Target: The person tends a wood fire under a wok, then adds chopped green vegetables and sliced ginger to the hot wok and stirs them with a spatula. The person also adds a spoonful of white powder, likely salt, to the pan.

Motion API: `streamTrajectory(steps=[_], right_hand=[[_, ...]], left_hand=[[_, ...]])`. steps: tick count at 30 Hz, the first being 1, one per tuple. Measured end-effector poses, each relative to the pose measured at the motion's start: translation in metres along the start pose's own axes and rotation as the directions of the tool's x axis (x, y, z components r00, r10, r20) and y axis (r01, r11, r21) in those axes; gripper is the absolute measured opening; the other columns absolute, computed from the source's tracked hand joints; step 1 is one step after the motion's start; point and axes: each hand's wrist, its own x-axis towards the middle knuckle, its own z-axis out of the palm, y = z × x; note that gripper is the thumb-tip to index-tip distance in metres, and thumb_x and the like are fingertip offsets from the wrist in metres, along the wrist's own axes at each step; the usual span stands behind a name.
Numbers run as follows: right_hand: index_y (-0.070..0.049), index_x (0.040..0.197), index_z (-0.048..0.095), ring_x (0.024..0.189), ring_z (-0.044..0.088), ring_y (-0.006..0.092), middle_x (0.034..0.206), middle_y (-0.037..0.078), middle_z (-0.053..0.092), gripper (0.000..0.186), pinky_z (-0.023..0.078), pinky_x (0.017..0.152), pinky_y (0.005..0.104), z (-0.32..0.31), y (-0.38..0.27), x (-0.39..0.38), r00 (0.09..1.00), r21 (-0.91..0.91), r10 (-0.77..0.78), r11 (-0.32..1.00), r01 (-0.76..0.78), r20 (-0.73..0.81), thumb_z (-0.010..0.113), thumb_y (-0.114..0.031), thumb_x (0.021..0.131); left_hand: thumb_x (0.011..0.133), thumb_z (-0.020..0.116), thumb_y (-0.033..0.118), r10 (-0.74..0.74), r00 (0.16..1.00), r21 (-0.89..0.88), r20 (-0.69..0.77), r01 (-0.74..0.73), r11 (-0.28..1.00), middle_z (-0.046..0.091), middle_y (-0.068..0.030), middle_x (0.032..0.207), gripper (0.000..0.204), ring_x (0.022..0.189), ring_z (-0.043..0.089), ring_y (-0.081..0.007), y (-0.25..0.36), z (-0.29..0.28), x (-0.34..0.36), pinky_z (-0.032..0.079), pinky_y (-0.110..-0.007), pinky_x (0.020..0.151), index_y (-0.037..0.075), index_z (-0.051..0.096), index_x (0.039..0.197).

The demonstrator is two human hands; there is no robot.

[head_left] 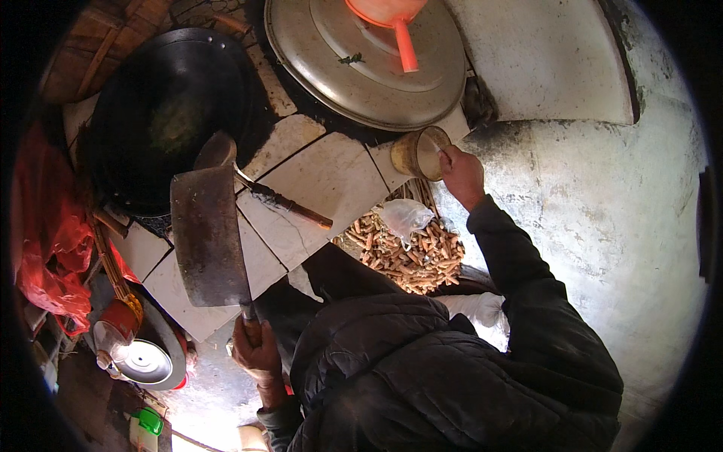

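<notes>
My left hand [256, 346] is closed around the short handle of a broad, dark-bladed cleaver [211, 237], its blade raised over the tiled stove top. My right hand [461, 173] is closed at the rim of a yellowish cup [409, 156] on the stove's right edge. Between those fingers a short pale piece like a handle reaches into the cup; its far end is hidden. A ladle [280, 202] with a dark wooden handle rests on the tiles, its bowl over the rim of a black wok [169, 120]. Something small and greenish lies in the wok's bottom.
A large metal lid [331, 56] bears an orange plastic dipper [403, 38]. Corncobs [418, 260] are heaped below the stove's right side, a clear plastic bag [407, 216] on them. Red plastic bags [56, 241] hang at left, above a round metal lid [147, 360]. A whitewashed wall [602, 226] bounds the right.
</notes>
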Motion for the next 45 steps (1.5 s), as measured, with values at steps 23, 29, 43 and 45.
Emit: streamTrajectory(steps=[23, 29, 43, 45], right_hand=[[-0.003, 0.11, 0.069, 0.051, 0.04, 0.0073, 0.072, -0.002, 0.053, 0.019, 0.031, 0.045, 0.0258, -0.016, 0.022, -0.033, 0.695, 0.751, 0.361, -0.021, -0.66, 0.621, 0.062, -0.021, 0.109], [-0.003, 0.107, 0.068, 0.049, 0.041, 0.0083, 0.07, -0.001, 0.054, 0.018, 0.031, 0.043, 0.0253, -0.013, 0.019, -0.038, 0.773, 0.803, 0.367, 0.102, -0.587, 0.518, 0.063, -0.021, 0.109], [-0.005, 0.108, 0.067, 0.052, 0.04, 0.0075, 0.072, -0.003, 0.051, 0.017, 0.031, 0.045, 0.0256, -0.031, 0.003, -0.041, 0.755, 0.805, 0.297, -0.094, -0.586, 0.585, 0.063, -0.022, 0.109], [-0.005, 0.109, 0.067, 0.053, 0.041, 0.0072, 0.072, -0.003, 0.051, 0.018, 0.031, 0.046, 0.0255, -0.046, -0.014, -0.04, 0.796, 0.826, 0.236, -0.059, -0.561, 0.558, 0.063, -0.023, 0.109]], left_hand=[[0.084, 0.086, 0.019, 0.0, 0.999, 0.0, 0.037, 0.0, 1.0, 0.078, -0.0209, 0.101, 0.052, 0.087, 0.075, -0.0412, 0.01, 0.005, 0.003, 0.058, -0.049, 0.079, 0.0, 0.071, 0.129], [0.084, 0.085, 0.019, -0.033, 0.998, -0.029, 0.045, 0.034, 0.999, 0.078, -0.0212, 0.102, 0.051, 0.087, 0.076, -0.0402, 0.011, 0.006, 0.001, 0.058, -0.049, 0.079, -0.001, 0.071, 0.129], [0.084, 0.087, 0.019, -0.021, 1.0, -0.006, 0.013, 0.021, 1.0, 0.078, -0.0205, 0.103, 0.052, 0.087, 0.076, -0.0371, 0.007, 0.006, -0.001, 0.058, -0.046, 0.079, 0.0, 0.071, 0.129], [0.083, 0.088, 0.018, -0.047, 0.999, 0.001, 0.003, 0.047, 0.999, 0.078, -0.0207, 0.102, 0.053, 0.086, 0.076, -0.0348, 0.007, 0.006, -0.001, 0.058, -0.045, 0.077, -0.001, 0.071, 0.129]])
